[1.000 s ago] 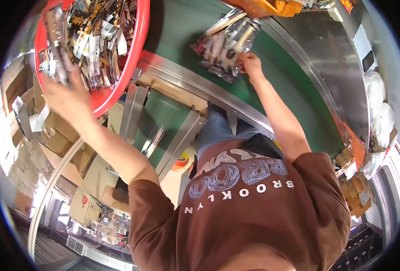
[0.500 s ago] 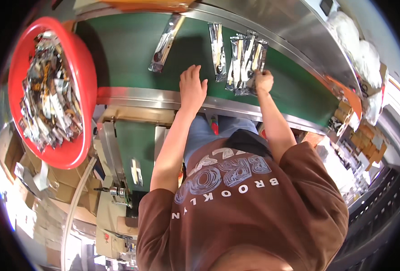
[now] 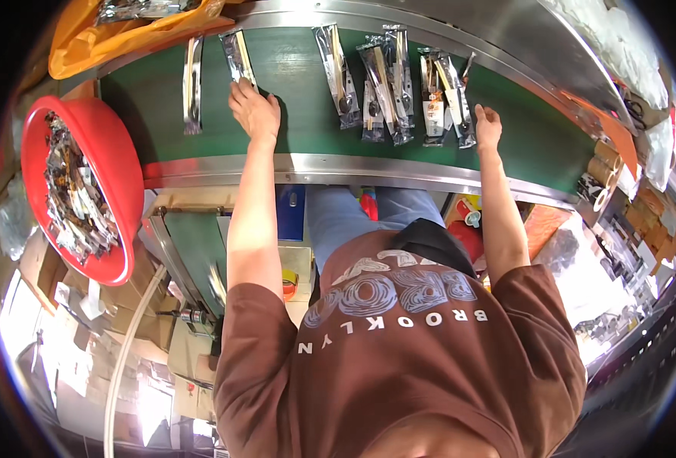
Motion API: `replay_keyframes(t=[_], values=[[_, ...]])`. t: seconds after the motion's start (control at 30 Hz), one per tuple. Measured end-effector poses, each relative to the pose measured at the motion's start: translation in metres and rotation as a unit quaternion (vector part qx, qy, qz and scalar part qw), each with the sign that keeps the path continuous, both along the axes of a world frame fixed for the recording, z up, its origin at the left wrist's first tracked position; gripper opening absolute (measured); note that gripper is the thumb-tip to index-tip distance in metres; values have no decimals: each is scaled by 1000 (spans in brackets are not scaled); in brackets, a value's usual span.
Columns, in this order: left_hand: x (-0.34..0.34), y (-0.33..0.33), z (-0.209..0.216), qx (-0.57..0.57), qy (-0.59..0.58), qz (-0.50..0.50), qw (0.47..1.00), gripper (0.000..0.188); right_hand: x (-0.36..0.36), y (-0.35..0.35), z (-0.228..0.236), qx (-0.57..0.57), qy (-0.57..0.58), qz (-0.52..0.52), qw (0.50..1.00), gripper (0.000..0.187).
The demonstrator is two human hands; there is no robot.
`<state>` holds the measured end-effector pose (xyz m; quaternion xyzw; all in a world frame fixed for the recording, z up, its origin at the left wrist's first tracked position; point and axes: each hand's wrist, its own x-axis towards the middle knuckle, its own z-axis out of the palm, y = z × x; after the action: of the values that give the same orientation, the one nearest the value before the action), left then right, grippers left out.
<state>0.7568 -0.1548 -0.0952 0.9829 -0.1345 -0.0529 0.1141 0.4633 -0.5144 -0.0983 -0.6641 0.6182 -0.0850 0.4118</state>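
Observation:
Slim clear cutlery packets, with pale chopsticks and dark spoons showing inside, lie on a green conveyor belt. My left hand rests its outstretched fingers over the near end of one cutlery packet, its thumb apart. Farther left lies a lone packet. Right of centre, several packets lie close together, some overlapping. At the right end of this row, my right hand is just beside a packet, fingers loosely bent and nothing visible in them.
A red plastic tub heaped with cutlery packets stands at the belt's left end. An orange bag lies beyond the far left edge. A metal rail runs along the near side. Cardboard rolls sit at the right end.
My left hand has moved left and forward onto a packet. My right hand has come off the packets and shifted right. Packets sit farther left, and another has appeared at left.

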Motion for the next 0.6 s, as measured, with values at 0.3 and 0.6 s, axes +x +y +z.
replay_keyframes(t=[0.3, 0.6], values=[[-46, -68, 5, -55, 63, -34, 996, 62, 69, 72, -10, -176, 94, 219, 955, 68], [-187, -139, 46, -455, 478, 84, 746, 56, 44, 106, 17, 358, -138, 122, 915, 69]])
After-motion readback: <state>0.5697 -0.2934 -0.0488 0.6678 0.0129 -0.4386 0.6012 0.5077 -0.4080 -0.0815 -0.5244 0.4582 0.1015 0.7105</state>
